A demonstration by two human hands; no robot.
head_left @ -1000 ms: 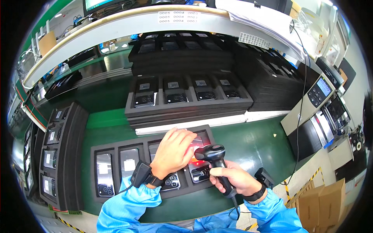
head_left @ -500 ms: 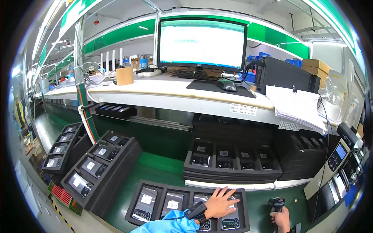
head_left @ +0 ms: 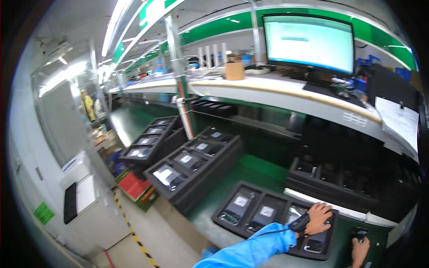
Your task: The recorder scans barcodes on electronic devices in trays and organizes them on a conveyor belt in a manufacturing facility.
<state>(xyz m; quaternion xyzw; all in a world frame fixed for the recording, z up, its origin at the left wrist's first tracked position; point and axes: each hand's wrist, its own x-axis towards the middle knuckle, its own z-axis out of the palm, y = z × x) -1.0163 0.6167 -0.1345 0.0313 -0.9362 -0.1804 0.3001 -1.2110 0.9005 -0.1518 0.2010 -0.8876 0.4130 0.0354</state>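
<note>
While left fingers (head_left: 322, 210) lie spread over the rightmost phone (head_left: 314, 244), right fingers (head_left: 356, 244) curl around the scanner (head_left: 359, 232).

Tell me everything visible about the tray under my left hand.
The tray is dark grey, rectangular, foam by its look, with walls between the phones set in it in a row, pale labels up. It lies flat on the green table, slanting in view. The left hand spreads over its right part, hiding some of it; whether it touches the tray is unclear.
</note>
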